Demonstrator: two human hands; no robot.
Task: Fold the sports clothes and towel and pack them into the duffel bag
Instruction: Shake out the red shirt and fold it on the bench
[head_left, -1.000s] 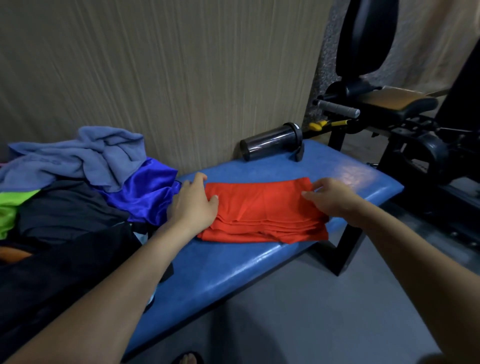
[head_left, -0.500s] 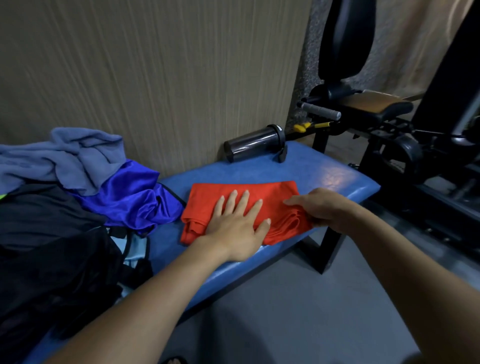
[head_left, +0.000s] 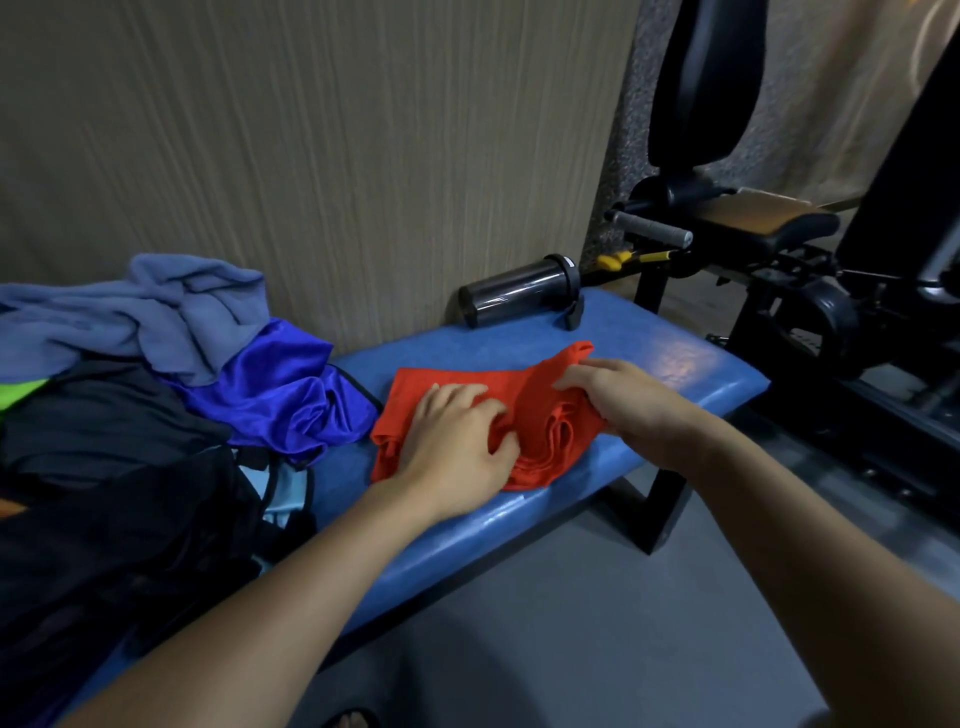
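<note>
Red garment (head_left: 415, 387) lies lengthwise along the bench (head_left: 649, 353); right hand (head_left: 618, 400) pinches its raised end (left hand (head_left: 457, 447) presses flat).

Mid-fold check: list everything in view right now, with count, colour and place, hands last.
red garment: 1, red, partly folded, middle of bench
bench: 1, blue padded top, black legs, along the wall
shaker bottle: 1, dark, lying on its side at the bench's back edge
towel: 1, grey-blue, crumpled, on the pile at left
satin garment: 1, royal blue, beside the red garment
dark clothes: several, black, left
gym machine: 1, black, right
left hand: presses the red garment
right hand: grips its raised right end
</note>
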